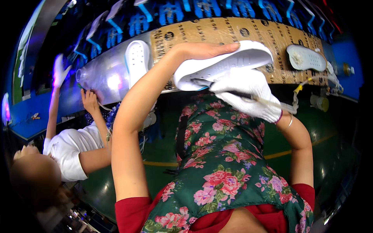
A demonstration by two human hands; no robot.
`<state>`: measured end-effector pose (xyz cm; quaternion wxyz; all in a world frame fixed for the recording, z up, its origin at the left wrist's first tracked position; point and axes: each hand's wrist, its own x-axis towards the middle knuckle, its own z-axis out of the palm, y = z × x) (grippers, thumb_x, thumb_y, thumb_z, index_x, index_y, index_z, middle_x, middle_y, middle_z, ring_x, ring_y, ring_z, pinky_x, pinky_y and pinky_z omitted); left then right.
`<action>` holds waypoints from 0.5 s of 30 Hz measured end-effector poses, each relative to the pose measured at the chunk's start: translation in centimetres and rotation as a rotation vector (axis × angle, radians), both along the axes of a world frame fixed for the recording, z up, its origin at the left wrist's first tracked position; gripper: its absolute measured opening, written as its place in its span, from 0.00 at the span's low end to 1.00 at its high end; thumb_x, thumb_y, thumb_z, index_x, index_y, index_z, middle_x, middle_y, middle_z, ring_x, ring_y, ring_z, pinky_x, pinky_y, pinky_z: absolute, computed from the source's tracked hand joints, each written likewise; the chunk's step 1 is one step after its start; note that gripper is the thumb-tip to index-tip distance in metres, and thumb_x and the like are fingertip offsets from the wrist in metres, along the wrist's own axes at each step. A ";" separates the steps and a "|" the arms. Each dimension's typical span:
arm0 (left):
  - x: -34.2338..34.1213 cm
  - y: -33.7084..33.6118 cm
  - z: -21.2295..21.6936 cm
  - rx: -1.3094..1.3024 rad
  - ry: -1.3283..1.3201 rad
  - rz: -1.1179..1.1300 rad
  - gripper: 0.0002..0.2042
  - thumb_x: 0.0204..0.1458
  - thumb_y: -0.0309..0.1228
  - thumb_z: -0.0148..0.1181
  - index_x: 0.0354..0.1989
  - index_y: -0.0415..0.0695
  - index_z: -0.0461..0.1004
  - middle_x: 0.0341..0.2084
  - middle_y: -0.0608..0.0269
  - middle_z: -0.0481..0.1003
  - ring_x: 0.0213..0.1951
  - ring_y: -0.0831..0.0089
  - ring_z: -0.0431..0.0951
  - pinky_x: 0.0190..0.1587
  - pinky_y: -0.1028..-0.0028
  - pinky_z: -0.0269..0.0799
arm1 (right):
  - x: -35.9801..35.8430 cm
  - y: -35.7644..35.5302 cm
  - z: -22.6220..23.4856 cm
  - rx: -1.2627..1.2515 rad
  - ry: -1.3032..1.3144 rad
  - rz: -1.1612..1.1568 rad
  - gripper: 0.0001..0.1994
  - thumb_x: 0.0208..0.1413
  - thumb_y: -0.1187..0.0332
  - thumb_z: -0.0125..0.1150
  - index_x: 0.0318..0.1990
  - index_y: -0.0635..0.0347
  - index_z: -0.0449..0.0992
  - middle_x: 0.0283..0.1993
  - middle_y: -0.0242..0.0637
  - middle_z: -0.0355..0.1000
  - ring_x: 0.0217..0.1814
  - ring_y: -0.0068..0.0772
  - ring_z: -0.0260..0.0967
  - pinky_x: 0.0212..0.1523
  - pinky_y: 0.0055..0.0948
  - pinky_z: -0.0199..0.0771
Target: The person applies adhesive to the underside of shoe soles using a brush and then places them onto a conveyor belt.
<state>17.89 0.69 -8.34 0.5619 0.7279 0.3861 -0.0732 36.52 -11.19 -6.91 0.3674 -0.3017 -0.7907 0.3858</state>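
A white foam clog [227, 64] is held tilted above the bench, its hollow inside facing me. My bare left hand [206, 49] grips its far upper edge, the thumb and fingers pressed along the side. In a white knit glove, my right hand [244, 91] is closed round a slim hand tool [268, 102] with a hose running from its back end. The tool's metal tip [202, 82] reaches the clog's near left end. The glove hides most of the tool's body, so its exact kind is unclear.
Brown printed cardboard [217, 32] covers the bench. Another white clog [137, 62] lies left; a white shoe piece [307, 58] lies right, near the hose [311, 79]. Blue racks [206, 8] line the back. At left, a co-worker [74, 147] has one gloved and one bare hand.
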 end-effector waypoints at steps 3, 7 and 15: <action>0.3 0.7 0.0 -0.156 -0.063 0.079 0.54 0.51 0.80 0.33 0.74 0.46 0.57 0.70 0.42 0.60 0.71 0.50 0.58 0.69 0.59 0.59 | 0.4 0.0 0.3 0.112 -0.022 0.050 0.09 0.50 0.75 0.71 0.40 0.59 0.83 0.38 0.40 0.81 0.37 0.36 0.80 0.42 0.32 0.78; -0.9 -0.3 -4.8 -0.443 -0.621 0.449 0.44 0.61 0.71 0.28 0.74 0.48 0.57 0.67 0.53 0.65 0.64 0.61 0.69 0.64 0.67 0.67 | 1.6 0.1 1.4 -0.342 0.179 -0.153 0.09 0.49 0.73 0.72 0.38 0.67 0.85 0.35 0.41 0.81 0.33 0.29 0.77 0.34 0.26 0.75; -0.4 -5.8 -8.3 -0.946 -1.228 0.608 0.32 0.69 0.55 0.33 0.63 0.40 0.67 0.48 0.45 0.78 0.47 0.51 0.82 0.54 0.51 0.79 | 2.5 2.3 0.7 -0.426 0.293 -0.528 0.08 0.52 0.78 0.68 0.40 0.69 0.83 0.34 0.32 0.76 0.28 0.18 0.70 0.27 0.18 0.66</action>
